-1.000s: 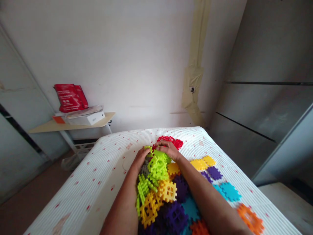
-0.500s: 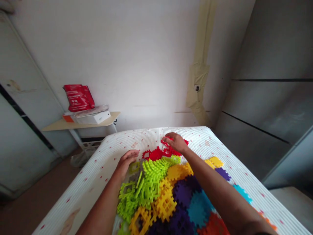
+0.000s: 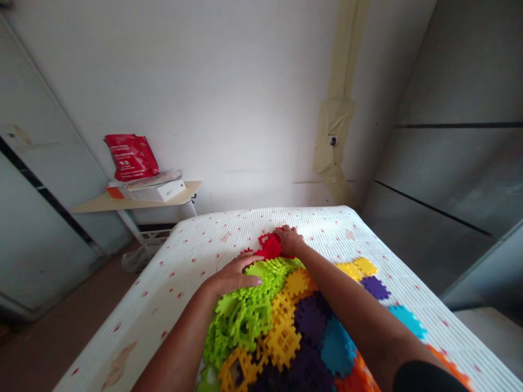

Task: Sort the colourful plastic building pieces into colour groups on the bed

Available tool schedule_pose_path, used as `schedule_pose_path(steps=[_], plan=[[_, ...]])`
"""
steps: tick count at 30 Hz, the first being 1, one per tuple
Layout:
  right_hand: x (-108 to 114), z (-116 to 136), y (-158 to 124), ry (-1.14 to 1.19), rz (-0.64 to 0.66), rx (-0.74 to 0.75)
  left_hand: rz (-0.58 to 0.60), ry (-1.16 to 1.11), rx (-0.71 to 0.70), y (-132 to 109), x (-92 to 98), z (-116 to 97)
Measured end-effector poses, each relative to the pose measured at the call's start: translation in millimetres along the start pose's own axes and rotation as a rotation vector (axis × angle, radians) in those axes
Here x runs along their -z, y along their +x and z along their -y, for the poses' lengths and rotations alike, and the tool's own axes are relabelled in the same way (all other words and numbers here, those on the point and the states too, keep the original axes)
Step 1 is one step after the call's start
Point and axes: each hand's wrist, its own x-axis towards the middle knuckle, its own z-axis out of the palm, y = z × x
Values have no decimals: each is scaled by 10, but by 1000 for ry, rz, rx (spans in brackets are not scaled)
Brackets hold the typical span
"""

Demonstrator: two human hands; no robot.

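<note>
- Shifted rightward since the last frame, your left hand now lies spread on the lime-green waffle tiles.
- Far left, one shelf carries one red bag and one white box.
- Your hands stay apart. Your right hand rests on the red tiles, though you cannot tell whether it grips them.
- Both tile heaps lie on the white ribbed mattress, with the yellow tiles, purple tiles and blue tiles massed beside them.
- Toward the right, loose on the mattress: two yellow tiles, one purple tile, one blue tile.
</note>
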Motion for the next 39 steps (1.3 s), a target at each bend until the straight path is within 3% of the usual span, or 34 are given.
schedule_pose_path(steps=[5,9,13,16,19,22,24,26,30,33,36,39], plan=[[107,-173,-31,153,54,73,-141,-83,11,-108,-58,107],[256,-260,-118,698,210,16,-256,-230,92,-226,-135,272],[411,-178,-364,1048,316,118,-256,-238,112,-423,-97,316],[483,33,-637,993,368,244,-208,-186,65,-614,-29,260],[519,331,-945,870,375,410,-137,-279,34,-823,5,166],[593,546,-1257,774,273,639,-59,-395,17,-1014,0,110],[673,497,-1442,719,171,709,-57,-380,0,-1120,-5,129],[741,217,-1582,613,39,607,-98,-326,-25,-1219,-11,203],[694,-833,-1699,194,-204,-14,-262,-95,-72,-1448,-112,443],[510,-1456,-1699,79,-144,-301,-250,261,-139,-1625,-295,558],[329,-1562,-1652,69,-98,-314,-273,530,-180,-1717,-479,521],[239,-1328,-1569,141,-86,-183,-313,653,-172,-1692,-598,400]])
